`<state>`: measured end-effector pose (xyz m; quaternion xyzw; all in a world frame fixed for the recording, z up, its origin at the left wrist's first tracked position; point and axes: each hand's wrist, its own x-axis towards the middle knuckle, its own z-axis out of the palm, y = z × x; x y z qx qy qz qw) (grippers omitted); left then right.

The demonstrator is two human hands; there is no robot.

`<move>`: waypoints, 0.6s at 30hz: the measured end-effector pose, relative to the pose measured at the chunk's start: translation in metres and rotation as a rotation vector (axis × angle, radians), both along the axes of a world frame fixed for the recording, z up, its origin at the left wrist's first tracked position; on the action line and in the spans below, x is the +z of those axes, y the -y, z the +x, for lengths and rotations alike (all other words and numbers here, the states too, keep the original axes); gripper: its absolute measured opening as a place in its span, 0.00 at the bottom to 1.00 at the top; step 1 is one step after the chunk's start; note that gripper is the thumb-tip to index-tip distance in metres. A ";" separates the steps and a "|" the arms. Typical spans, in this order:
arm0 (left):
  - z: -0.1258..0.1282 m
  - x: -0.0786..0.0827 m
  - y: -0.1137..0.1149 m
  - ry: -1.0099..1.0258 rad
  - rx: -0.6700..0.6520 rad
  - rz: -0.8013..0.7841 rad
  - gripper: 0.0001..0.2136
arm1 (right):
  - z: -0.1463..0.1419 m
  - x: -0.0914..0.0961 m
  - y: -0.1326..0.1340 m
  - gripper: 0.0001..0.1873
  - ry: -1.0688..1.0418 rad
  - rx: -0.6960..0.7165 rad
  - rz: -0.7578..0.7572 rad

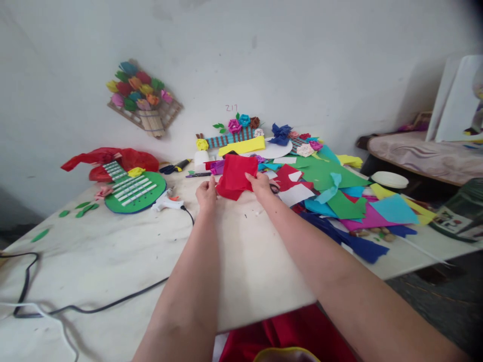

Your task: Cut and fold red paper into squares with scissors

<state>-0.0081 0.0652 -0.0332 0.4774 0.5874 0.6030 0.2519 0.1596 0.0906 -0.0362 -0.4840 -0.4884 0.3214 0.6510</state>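
Note:
Both hands hold a red sheet [237, 176], crepe paper or thin cloth by its look, above the middle of the table. My left hand [207, 193] pinches its left edge between thumb and fingers. At its right edge my right hand [260, 185] grips it the same way. Close to the right wrist lie scissors [274, 188], of which only a dark handle shows. Left of my left hand a white glue gun [168, 202] rests beside a green round board [136, 191] with white strips. Coloured paper pieces [332, 176] spread out on the right.
Black cable [113, 304] and white cable [56, 319] cross the table's left front. Green paper leaves [85, 208] lie at left. Craft flowers [236, 125] stand along the wall. A dark glass jar [462, 211] and a white lid [390, 179] are at right.

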 end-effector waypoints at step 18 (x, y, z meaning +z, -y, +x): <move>0.028 -0.002 0.012 -1.044 -0.090 -0.190 0.14 | 0.007 0.027 0.021 0.06 -0.484 -0.179 -0.239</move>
